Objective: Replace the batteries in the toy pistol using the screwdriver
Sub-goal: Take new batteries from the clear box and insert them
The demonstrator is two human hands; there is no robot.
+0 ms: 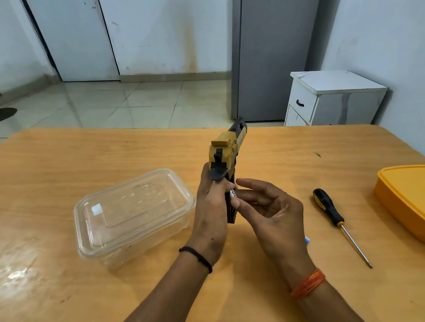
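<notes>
My left hand (211,210) grips the handle of a yellow and black toy pistol (227,150), holding it upright above the table with the barrel pointing away from me. My right hand (268,207) is beside the grip, and its fingertips press on a white-labelled battery (232,193) at the side of the grip. A screwdriver (337,222) with a black and yellow handle lies on the table to the right of my hands, its tip toward me. A small blue and white object (307,240) peeks out under my right wrist.
A clear plastic box (133,216) with its lid on stands on the wooden table (63,294) left of my hands. A yellow container (420,202) sits at the right edge. A white cabinet (330,98) stands on the floor beyond the table.
</notes>
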